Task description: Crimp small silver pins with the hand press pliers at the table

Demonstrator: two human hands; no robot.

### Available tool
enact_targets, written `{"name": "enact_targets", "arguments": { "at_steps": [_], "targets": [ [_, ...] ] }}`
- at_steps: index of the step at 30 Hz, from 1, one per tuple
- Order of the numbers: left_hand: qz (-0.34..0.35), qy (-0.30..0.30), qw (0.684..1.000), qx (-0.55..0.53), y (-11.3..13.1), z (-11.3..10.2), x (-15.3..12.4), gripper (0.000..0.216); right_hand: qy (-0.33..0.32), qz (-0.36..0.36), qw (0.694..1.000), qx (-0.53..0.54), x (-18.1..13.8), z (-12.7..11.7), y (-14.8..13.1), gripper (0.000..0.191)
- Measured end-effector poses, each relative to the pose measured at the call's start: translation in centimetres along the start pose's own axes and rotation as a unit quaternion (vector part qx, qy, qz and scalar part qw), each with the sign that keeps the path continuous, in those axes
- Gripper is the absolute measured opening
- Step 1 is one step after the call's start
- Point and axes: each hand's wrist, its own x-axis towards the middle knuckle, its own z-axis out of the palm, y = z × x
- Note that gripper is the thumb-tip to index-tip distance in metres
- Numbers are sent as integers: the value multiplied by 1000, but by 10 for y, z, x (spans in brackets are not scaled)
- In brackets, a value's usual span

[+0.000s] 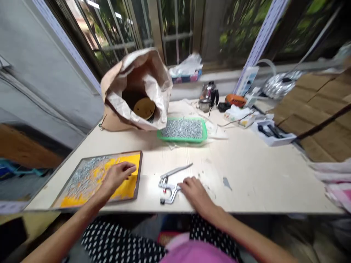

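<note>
My left hand (117, 176) rests on a flat yellow tray (131, 182) at the table's front left, fingers curled loosely over its yellow surface; small silvery metal parts (85, 177) cover the tray's left half. My right hand (195, 191) lies on the white table (246, 179) with its fingertips at the handle of metal pliers (171, 180). The pliers lie flat between my hands, their long handle pointing up and right. Whether either hand pinches a small part is too blurred to see.
A green tray (183, 128) full of silvery parts sits mid-table. Behind it leans an open brown paper sack (137, 93). Clutter, a white box (272, 133) and stacked cardboard (315, 109) fill the right side. A barred window runs along the back.
</note>
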Motion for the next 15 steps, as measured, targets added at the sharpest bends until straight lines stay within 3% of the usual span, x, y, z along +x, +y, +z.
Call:
{"name": "enact_targets", "arguments": {
  "at_steps": [2,6,15],
  "targets": [
    [-28,-100,992,-79,19,31,-23,42,-30,-3,1000,5,0,-3,2,21],
    [-64,-181,974,-121,32,77,-44,32,-69,3,998,14,0,-5,6,24],
    [-59,-246,964,-78,33,98,-43,35,-68,8,998,12,-2,-2,8,22]
  ]
}}
